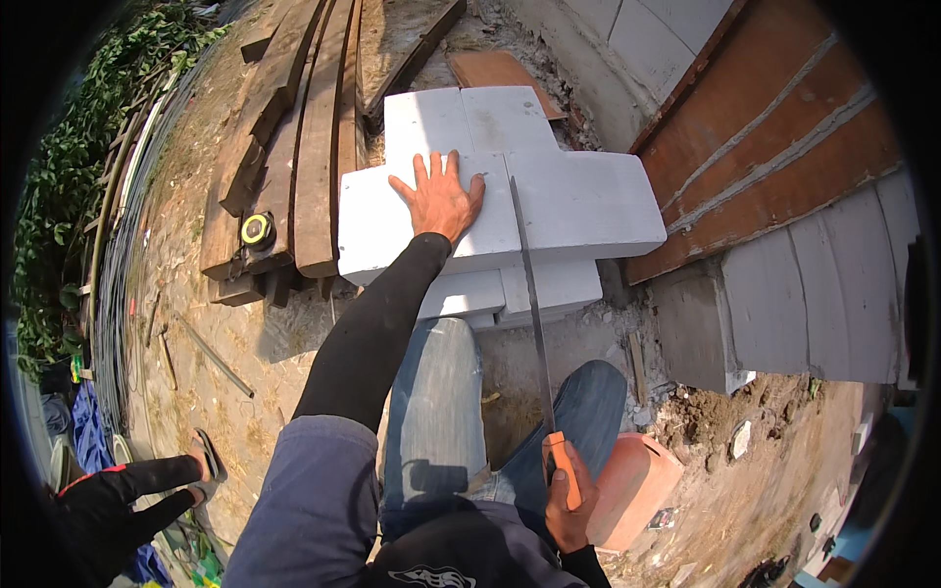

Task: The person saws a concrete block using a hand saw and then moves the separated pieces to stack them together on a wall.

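A white lightweight block (598,201) lies across a stack of similar white blocks (554,284) in front of my knees. My left hand (441,201) presses flat on its left part, fingers spread. My right hand (571,495) is wrapped round the orange handle of a handsaw (534,304), low beside my right thigh. The blade runs up and away from me, and its far end sits in a cut line across the block's middle. How deep the blade is in the block I cannot tell.
Dark wooden beams (319,147) lie at the left, with a yellow-and-black tape measure (258,231) on them. Cement-streaked brown boards (774,118) lean at the right above grey blocks (814,294). An orange plastic container (637,485) stands by my right leg. Another person's legs (147,490) show at lower left.
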Demonstrator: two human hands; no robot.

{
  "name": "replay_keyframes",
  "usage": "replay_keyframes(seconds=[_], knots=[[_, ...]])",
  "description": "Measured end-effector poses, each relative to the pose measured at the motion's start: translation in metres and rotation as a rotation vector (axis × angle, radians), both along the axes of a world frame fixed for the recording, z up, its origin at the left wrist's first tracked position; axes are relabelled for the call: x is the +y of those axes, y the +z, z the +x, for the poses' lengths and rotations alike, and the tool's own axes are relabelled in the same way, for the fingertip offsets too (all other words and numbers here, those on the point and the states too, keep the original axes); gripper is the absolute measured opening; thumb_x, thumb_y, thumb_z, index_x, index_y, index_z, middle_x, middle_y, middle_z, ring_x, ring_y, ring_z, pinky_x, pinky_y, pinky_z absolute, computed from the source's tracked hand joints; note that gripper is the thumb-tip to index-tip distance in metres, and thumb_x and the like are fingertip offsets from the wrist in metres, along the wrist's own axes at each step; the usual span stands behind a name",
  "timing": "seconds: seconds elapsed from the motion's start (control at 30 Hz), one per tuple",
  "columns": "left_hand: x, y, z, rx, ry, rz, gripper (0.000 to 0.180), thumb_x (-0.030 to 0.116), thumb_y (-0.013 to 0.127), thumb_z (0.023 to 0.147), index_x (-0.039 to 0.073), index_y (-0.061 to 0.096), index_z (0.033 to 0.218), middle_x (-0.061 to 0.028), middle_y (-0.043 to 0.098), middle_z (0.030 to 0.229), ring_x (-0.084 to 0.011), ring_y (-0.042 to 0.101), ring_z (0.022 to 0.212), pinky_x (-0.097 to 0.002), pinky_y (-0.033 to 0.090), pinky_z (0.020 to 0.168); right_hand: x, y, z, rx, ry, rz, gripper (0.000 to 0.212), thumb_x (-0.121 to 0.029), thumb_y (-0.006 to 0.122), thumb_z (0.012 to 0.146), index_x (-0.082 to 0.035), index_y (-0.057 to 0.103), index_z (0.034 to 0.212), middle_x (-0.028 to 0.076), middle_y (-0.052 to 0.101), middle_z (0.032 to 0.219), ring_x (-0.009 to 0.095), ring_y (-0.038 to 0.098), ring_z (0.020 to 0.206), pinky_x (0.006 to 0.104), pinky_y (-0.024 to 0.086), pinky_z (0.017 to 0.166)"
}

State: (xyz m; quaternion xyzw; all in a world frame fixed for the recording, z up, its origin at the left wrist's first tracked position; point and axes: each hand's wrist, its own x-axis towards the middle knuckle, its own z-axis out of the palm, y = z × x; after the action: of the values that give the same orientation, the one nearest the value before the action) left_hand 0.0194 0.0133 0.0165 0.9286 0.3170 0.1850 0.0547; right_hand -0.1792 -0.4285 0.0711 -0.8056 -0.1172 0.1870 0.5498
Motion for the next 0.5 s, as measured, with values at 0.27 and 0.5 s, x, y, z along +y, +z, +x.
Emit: replay_keyframes(seconds=[0.27, 0.5], knots=[[0.007, -0.008, -0.001, -0.01, -0.006, -0.005, 0.067, 0.054, 0.05, 0.101, 0.005, 0.055, 0.147, -0.0193, 0.049, 0.148, -0.0439, 0.034, 0.147, -0.0826, 0.014, 0.105, 0.122, 0.031, 0.111, -0.018, 0.068, 0.051, 0.041, -0.015, 0.058, 0.105, 0.005, 0.059, 0.141, 0.021, 0.07, 0.129, 0.023, 0.068, 0.116, 0.034, 0.053, 0.098], [0.003, -0.009, 0.0, -0.064, -0.004, 0.054, 0.063, 0.052, 0.052, 0.101, 0.005, 0.058, 0.143, -0.0181, 0.051, 0.143, -0.0425, 0.034, 0.145, -0.0836, 0.013, 0.105, 0.027, 0.003, 0.012, 0.014, -0.028, 0.023, 0.042, -0.015, 0.054, 0.106, 0.01, 0.058, 0.14, 0.023, 0.068, 0.133, 0.028, 0.063, 0.128, 0.037, 0.048, 0.108]])
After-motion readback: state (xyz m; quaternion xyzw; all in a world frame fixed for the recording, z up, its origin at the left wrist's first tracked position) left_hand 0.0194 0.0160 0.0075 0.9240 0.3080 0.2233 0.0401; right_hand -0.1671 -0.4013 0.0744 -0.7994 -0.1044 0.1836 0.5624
